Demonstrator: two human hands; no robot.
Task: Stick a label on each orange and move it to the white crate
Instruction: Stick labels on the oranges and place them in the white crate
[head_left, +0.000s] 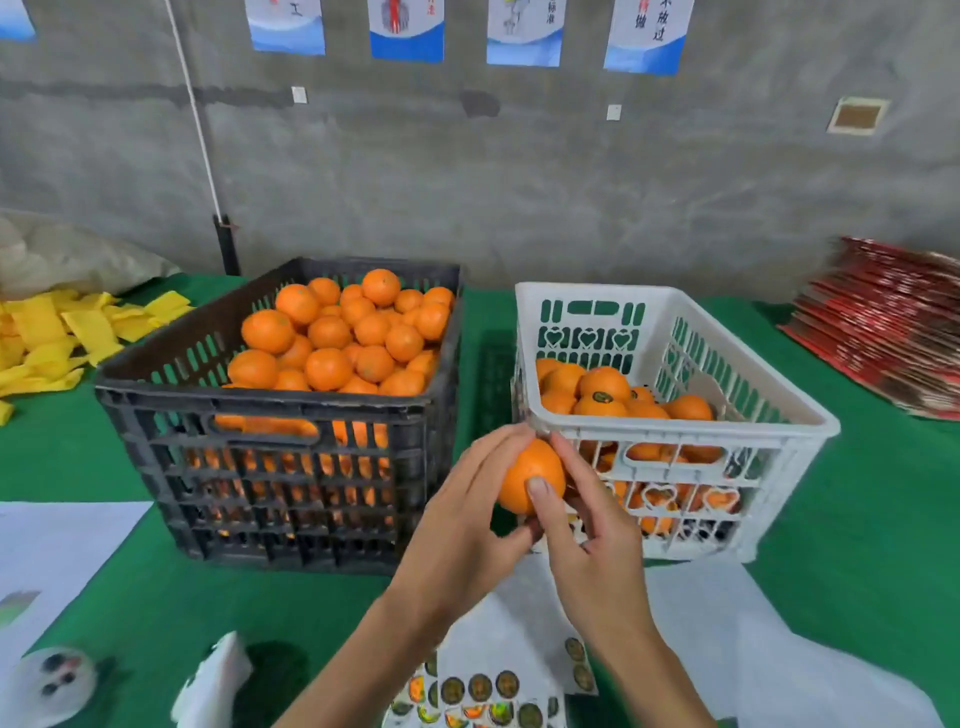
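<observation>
A green table (78, 457) fills the bottom of the view. On its far left lies a messy pile of yellow pieces (57, 338), with a pale sack (62, 249) behind them. On the far right sits a tall stack of red flat sheets (893, 332). A white paper (57, 551) lies at the left edge, near a small round white thing with dark spots (54, 683). Behind the table is a gray wall (467, 182). 5 blue and white posters (524, 31) hang along its top. A white cord (195, 109) runs down the wall to a black post (227, 244).
</observation>
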